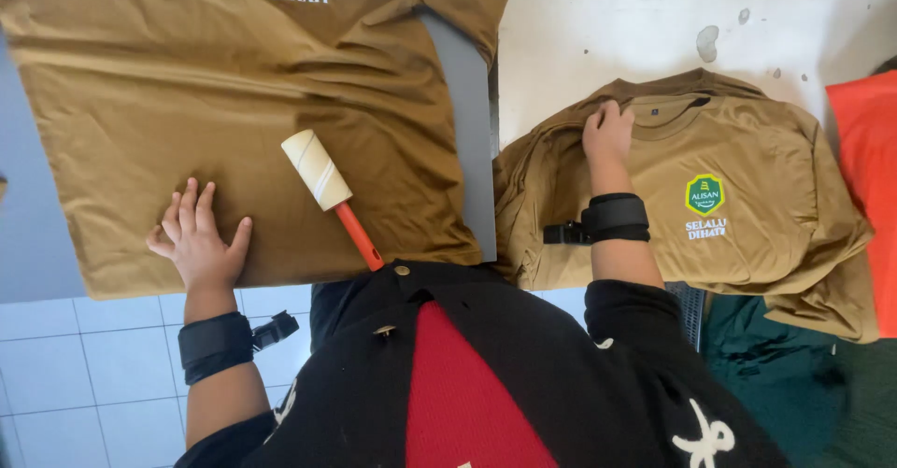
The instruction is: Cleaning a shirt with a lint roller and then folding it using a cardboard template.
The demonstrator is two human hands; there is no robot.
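The left hand (198, 239) lies flat, fingers spread, grip released, on the brown cotton T-shirt (234, 104) spread across the grey bench (467, 113) near its front edge. Just beside it rests a cream lint roller with an orange handle (329, 194). The right hand (607, 134), grip curled, presses the collar of a stack of folded brown T-shirts (738, 216) on the white bench (598, 38).

**Soft, even daylight, sharp centre**

Light is flat and bright across the head view, no hard source showing. The white wall (654, 48) comes close to washing out, its stains pale. Shadows are thin: a faint one hugs the left hand (198, 239), another lies under the lint roller (329, 195). The brown shirt (234, 104) shows gentle shading along its creases, no glare. The black garment (523, 384) at the bottom edge swallows detail. Edges bend slightly, and the focus holds throughout.
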